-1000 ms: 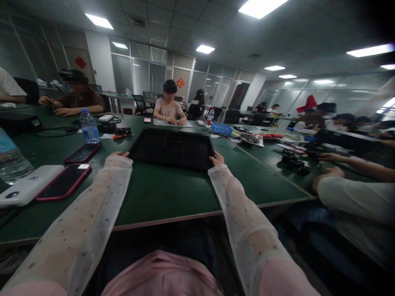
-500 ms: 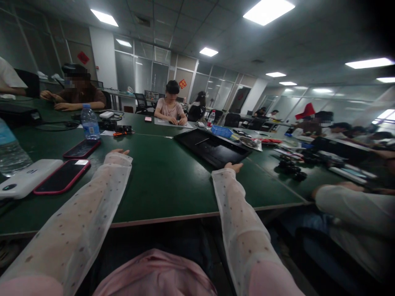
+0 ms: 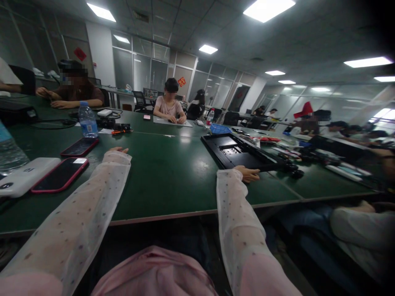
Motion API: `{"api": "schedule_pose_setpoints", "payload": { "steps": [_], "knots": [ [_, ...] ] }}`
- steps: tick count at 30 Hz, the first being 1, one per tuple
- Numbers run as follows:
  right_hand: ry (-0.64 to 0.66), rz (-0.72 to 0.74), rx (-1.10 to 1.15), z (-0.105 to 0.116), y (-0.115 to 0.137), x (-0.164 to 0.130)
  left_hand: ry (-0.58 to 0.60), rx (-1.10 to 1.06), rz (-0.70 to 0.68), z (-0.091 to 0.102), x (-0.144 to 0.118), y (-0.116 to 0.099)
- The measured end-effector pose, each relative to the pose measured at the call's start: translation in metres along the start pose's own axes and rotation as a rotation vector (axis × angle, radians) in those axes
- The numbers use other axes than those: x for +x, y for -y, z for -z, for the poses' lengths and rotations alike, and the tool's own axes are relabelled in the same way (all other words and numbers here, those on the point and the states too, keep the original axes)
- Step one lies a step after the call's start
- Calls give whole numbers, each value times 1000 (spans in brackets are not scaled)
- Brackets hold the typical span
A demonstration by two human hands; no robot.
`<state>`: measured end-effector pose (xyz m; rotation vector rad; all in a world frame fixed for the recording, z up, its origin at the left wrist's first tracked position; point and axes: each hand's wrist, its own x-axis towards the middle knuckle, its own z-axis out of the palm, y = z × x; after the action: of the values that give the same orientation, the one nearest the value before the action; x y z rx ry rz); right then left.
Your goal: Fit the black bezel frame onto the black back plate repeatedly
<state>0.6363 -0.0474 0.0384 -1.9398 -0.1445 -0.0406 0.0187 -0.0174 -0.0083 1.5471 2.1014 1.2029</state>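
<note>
A flat black frame-like panel with a raised rim and an opening in its middle lies on the green table. My right hand is beside its near edge, fingers stretched to the right; whether they touch the rim I cannot tell. My left hand rests on the table to the left, its fingers partly hidden by the sheer dotted sleeve. Those fingers look extended, and nothing shows in them. Two red-edged phones lie left of that hand.
Left stand a water bottle and a white device. A blue basket sits behind the panel, and black parts lie to its right. A person sits opposite; another person's arm is close on my right.
The black panel has shifted right and turned, and its central opening now shows. My right hand moved right with it, fingers now more stretched. My left hand stays in place.
</note>
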Motion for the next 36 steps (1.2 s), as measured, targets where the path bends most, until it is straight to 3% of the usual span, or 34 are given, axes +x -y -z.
{"api": "schedule_pose_setpoints", "payload": {
  "steps": [5, 8, 14, 18, 22, 26, 36],
  "knots": [
    [-50, 164, 4, 5, 6, -8, 15, -2, 47, -1, 2, -1],
    [-35, 373, 84, 4, 13, -18, 28, 9, 58, 1, 1, -4],
    [261, 765, 100, 9, 31, -53, 53, 19, 41, 10, 4, -8],
    [411, 947, 38, 18, 39, -72, -22, 32, -17, 11, -3, -14],
    [477, 953, 43, 23, 40, -75, -119, 45, -117, 14, -20, -24],
    [578, 867, 28, 18, 36, -70, -107, 40, -183, 18, -34, -34],
    [628, 771, 2, -20, 22, -69, -28, -123, -92, 11, -45, -49]
  ]
}}
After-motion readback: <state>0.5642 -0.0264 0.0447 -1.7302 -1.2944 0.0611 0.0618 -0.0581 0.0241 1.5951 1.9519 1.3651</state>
